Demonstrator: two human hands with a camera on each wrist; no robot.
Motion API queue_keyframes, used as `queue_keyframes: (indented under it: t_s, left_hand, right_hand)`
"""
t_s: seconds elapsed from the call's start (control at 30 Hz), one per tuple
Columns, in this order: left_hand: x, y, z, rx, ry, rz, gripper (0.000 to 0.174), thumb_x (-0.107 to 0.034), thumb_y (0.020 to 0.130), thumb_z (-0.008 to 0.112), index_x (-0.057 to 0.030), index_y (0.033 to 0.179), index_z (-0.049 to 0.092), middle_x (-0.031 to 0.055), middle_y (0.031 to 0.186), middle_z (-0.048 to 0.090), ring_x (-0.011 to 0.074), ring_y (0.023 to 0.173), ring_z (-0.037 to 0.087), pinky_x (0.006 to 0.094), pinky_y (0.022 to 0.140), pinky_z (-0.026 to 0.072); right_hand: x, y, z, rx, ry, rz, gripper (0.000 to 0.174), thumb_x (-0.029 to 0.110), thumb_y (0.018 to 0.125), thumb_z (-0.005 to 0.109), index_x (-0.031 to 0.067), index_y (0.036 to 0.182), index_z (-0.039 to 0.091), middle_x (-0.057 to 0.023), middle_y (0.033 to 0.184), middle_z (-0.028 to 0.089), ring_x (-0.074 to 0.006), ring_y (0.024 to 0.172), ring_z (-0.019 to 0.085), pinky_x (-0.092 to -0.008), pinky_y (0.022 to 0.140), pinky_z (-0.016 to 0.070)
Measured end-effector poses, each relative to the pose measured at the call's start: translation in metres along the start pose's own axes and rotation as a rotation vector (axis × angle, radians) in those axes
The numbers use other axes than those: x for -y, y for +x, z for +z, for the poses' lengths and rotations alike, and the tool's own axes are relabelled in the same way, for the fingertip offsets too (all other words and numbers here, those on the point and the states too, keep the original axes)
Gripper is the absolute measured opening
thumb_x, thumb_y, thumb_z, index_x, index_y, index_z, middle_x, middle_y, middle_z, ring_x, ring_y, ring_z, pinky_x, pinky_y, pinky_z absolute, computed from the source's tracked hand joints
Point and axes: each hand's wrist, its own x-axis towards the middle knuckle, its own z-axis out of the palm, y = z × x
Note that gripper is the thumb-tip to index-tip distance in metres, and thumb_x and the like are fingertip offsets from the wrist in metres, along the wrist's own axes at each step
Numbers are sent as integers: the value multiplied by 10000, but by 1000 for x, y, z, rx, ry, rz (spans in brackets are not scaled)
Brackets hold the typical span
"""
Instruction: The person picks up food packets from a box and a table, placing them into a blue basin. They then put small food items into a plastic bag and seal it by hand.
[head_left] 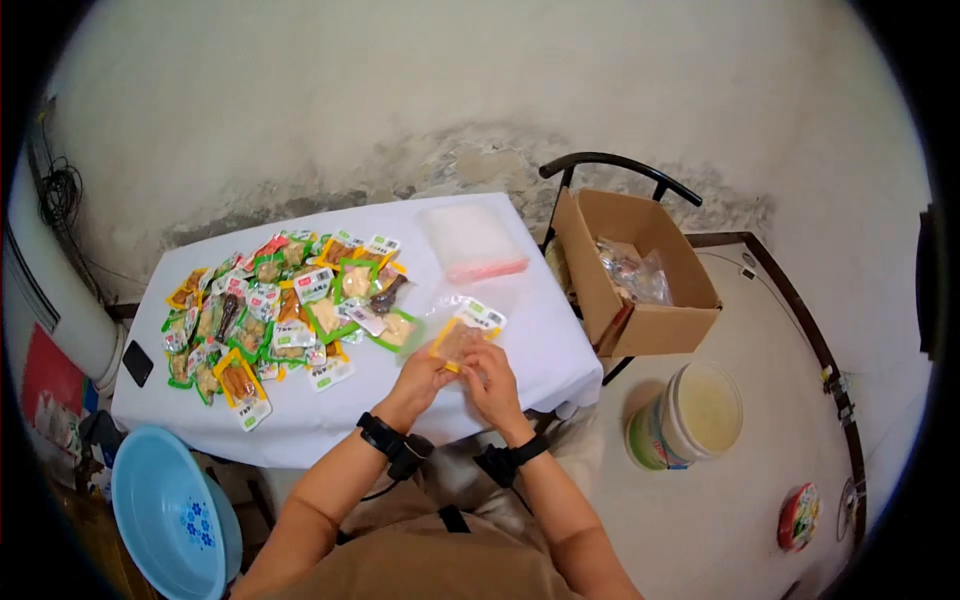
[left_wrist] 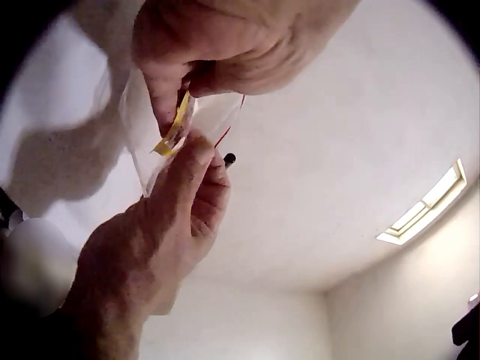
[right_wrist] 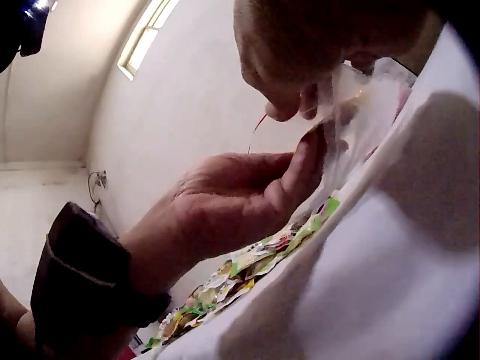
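Near the centre, the left hand [head_left: 420, 385] pinches a yellow-edged, white-labelled packet [head_left: 462, 340], the right hand [head_left: 490, 383] a clear bag [left_wrist: 134, 112]; at right, a carton [head_left: 668, 332] holds clear plastic [head_left: 655, 280].

Looks like glossy plastic on the packet [head_left: 458, 342], clear film on the bag [left_wrist: 216, 112], matt fabric on the tablecloth [head_left: 548, 335], dull cardboard on the box [head_left: 672, 330]; turns rough along the wall [head_left: 480, 165].
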Motion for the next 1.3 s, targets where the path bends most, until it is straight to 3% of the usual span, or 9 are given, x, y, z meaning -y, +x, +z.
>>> queue_keyframes:
  t_s: [0.37, 0.47, 0.6, 0.67, 0.77, 0.93, 1.07, 1.2, 1.3]
  left_hand:
    - [26, 70, -5, 186, -598, -212, 395, -126, 942, 411, -37, 1327, 391, 136, 1293, 476, 203, 1140, 502, 312, 952, 434]
    - [64, 112, -47, 234, -310, -155, 378, -156, 946, 418, -36, 1304, 413, 138, 1256, 505, 216, 1096, 525, 304, 907, 454]
    - [29, 84, 13, 282, -449, -140, 326, -177, 946, 420, -34, 1237, 460, 136, 1160, 558, 226, 1015, 554, 308, 851, 473]
    - [-8, 42, 53, -38, -71, -230, 308, -183, 943, 421, 4, 1184, 463, 153, 1126, 556, 248, 1040, 547, 390, 982, 402]
    - [24, 54, 1, 268, -342, -151, 242, -169, 934, 441, -11, 1112, 486, 137, 1018, 583, 240, 961, 568, 385, 939, 432]
    - [43, -7, -10, 103, -319, 24, 288, -204, 944, 429, -52, 1185, 470, 94, 1118, 557, 184, 1053, 521, 316, 888, 417]
    - [2, -68, 8, -24, -69, -20, 281, -187, 947, 442, -60, 1194, 482, 40, 1102, 570, 137, 1018, 536, 269, 851, 417]
    - [-16, -71, -52, -339, 964, 388, 224, -156, 889, 543, -41, 1080, 566, 46, 967, 626, 177, 824, 604, 255, 714, 464]
    - [-42, -58, -56, -321, 1433, 568, 325, -108, 792, 609, -21, 1099, 547, 145, 1091, 574, 286, 949, 554, 341, 809, 461]
  right_hand:
    - [4, 2, -5, 126, 93, -21, 71, 24, 797, 595, 19, 857, 558, -124, 991, 581, -290, 984, 534, -339, 852, 428]
    - [4, -1, -5, 93, 89, -5, 88, 38, 779, 594, 26, 857, 555, -123, 981, 582, -316, 965, 535, -376, 888, 411]
    - [3, -1, -7, 54, 24, -40, 75, 41, 787, 594, 22, 851, 558, -133, 967, 588, -316, 959, 541, -371, 876, 424]
    - [-4, -6, -8, 29, 6, -41, 72, 43, 793, 594, 20, 852, 561, -138, 962, 589, -315, 958, 542, -364, 864, 432]
    - [-21, -16, -3, -81, 53, 73, 63, 31, 824, 576, 10, 883, 575, -128, 937, 583, -250, 940, 563, -320, 836, 436]
    - [-20, -20, 2, -74, 134, 169, 72, 17, 818, 576, 12, 889, 566, -133, 949, 593, -253, 917, 573, -317, 817, 449]
    - [-17, -25, 3, -77, 25, 144, 86, 29, 799, 597, 19, 881, 571, -143, 941, 601, -302, 913, 573, -351, 818, 453]
    - [-11, -27, -1, -109, 16, 113, 85, 27, 791, 600, 20, 871, 570, -142, 934, 605, -306, 914, 571, -359, 816, 451]
    - [-7, -26, -2, -171, -13, 100, 85, 21, 782, 599, 25, 861, 570, -138, 928, 610, -300, 916, 573, -368, 821, 443]
